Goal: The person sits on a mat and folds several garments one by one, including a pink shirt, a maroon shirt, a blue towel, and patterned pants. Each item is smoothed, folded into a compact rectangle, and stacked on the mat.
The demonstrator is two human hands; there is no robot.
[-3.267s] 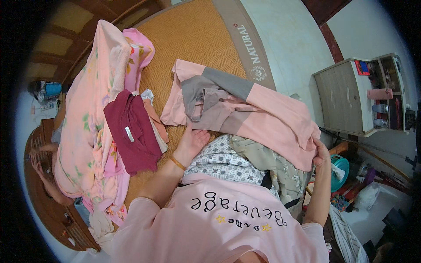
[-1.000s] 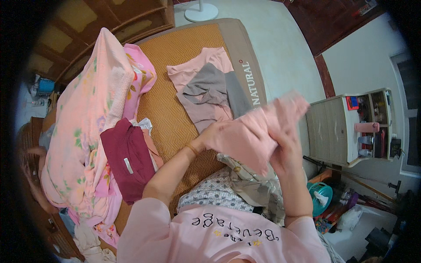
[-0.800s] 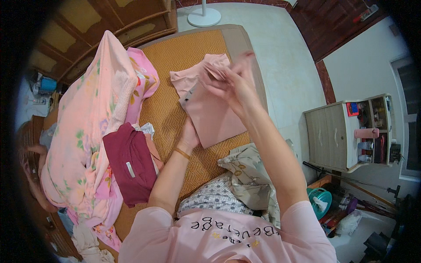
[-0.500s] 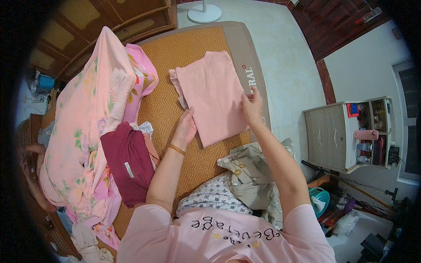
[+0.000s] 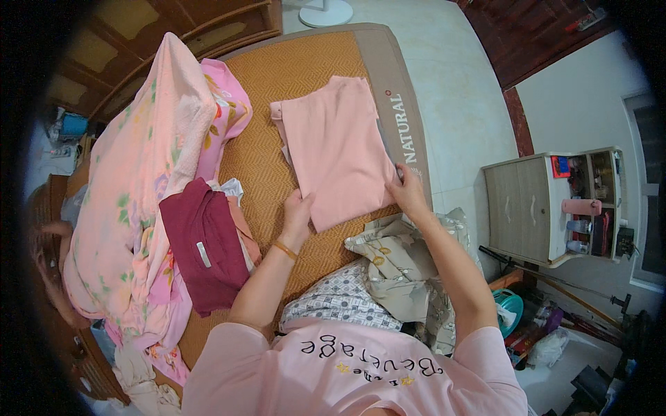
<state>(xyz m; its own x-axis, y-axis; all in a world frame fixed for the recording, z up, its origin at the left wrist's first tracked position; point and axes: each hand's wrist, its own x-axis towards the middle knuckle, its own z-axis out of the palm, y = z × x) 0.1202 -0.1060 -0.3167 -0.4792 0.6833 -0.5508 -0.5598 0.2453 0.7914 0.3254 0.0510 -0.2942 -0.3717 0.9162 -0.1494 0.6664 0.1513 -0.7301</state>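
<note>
A pink garment [image 5: 341, 152], folded into a rough rectangle, lies on the woven mat [image 5: 263, 149] of the bed. My left hand [image 5: 298, 213] pinches its near left corner between thumb and fingers. At its near right edge, my right hand [image 5: 408, 190] grips the cloth, thumb on top. Left of my left forearm lies a folded maroon garment [image 5: 205, 249] with a small pale label, on top of other folded clothes. Which kind of garment the pink one is I cannot tell.
A pink floral blanket [image 5: 128, 187] is heaped along the left. Close to my body lie a beige patterned cloth [image 5: 399, 260] and a patterned pillow [image 5: 340, 298]. Beyond the bed's right edge stands a pale cabinet [image 5: 520, 208]; a white round base [image 5: 326, 14] is on the floor at the far end.
My right hand has moved nearer and closed on the garment's near right edge. My left hand has slid nearer to the near left corner. The garment's left edge lies neater.
</note>
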